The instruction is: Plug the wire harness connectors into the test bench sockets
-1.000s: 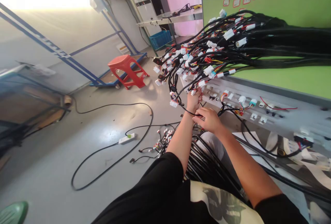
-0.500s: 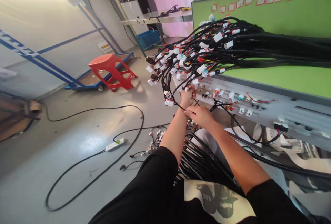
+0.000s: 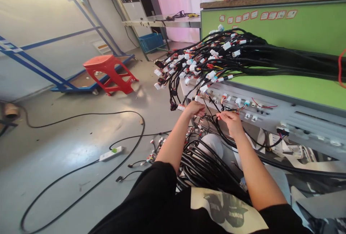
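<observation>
Harness (image 3: 216, 57) strands now split between the hands (touching a second ago): left hand (image 3: 193, 108) closed round one, right hand (image 3: 231, 122) fingers (image 3: 220, 116) pinching another.

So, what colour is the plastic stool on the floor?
The stool is red; the head view shows it best.

- A single view is given, taken from a camera worn on the head, above and just behind the person's forearms.
- It is aimed forward and down at the left end of the green board (image 3: 297, 28), which fills the right half of the frame.
- The left hand (image 3: 194, 108) and right hand (image 3: 229, 122) are seen close up, just below the board's front edge.
- The wire harness (image 3: 216, 54) is seen just beyond them, over the board.
- Left of the board, a red stool (image 3: 108, 72) is taken in from well apart.
</observation>
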`<action>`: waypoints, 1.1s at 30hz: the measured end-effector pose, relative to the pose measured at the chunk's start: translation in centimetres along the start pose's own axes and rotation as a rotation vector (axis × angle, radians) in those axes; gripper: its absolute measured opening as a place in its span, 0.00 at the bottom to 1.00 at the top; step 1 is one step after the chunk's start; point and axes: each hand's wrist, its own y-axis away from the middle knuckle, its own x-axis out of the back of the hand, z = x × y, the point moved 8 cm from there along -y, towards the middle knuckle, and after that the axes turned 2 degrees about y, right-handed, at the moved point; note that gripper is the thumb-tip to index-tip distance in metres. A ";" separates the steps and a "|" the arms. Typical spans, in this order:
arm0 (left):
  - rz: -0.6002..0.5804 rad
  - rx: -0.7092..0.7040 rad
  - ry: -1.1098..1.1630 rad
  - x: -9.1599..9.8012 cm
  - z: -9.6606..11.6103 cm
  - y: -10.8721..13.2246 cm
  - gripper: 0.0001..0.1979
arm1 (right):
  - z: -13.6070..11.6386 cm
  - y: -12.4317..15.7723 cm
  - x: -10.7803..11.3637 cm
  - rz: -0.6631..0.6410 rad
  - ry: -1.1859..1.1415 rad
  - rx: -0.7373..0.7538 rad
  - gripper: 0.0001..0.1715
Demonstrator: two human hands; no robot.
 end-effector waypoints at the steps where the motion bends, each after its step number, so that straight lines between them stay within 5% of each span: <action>1: -0.052 -0.025 0.039 -0.4 0.1 1.2 0.06 | 0.1 0.0 0.0 -0.007 0.018 0.010 0.13; 4: -0.225 -0.224 0.388 -2.0 2.4 4.5 0.08 | 0.2 -0.2 0.1 -0.026 0.146 0.058 0.15; 6: -0.220 -0.331 0.632 -2.3 3.9 5.9 0.09 | 0.0 -0.2 -0.3 -0.054 0.292 0.113 0.16; 9: -0.095 -0.344 0.806 -2.3 4.6 6.3 0.09 | -1.1 -0.1 -1.0 -0.098 0.456 0.244 0.17; 12: -0.150 -0.297 0.813 -3.3 4.7 6.0 0.10 | -1.8 0.8 -0.5 -0.077 0.625 0.326 0.21; 17: -0.213 -0.290 0.584 -4.5 4.0 4.8 0.09 | 2.7 5.3 1.7 -0.339 1.094 -0.003 0.35; 19: -0.167 -0.253 0.461 -4.8 3.3 3.6 0.09 | 4.4 7.6 2.6 -0.439 1.290 -0.119 0.34; 22: 0.014 -0.253 0.325 -4.5 2.6 1.5 0.06 | 5.0 9.3 3.6 -0.404 1.468 -0.205 0.23; 25: 0.157 -0.279 0.260 -4.0 2.4 -0.2 0.03 | 4.5 9.2 3.2 -0.377 1.473 -0.147 0.15; 33: 0.442 -0.372 0.092 -2.2 3.5 -2.7 0.05 | 4.5 8.8 3.2 -0.387 1.444 -0.099 0.12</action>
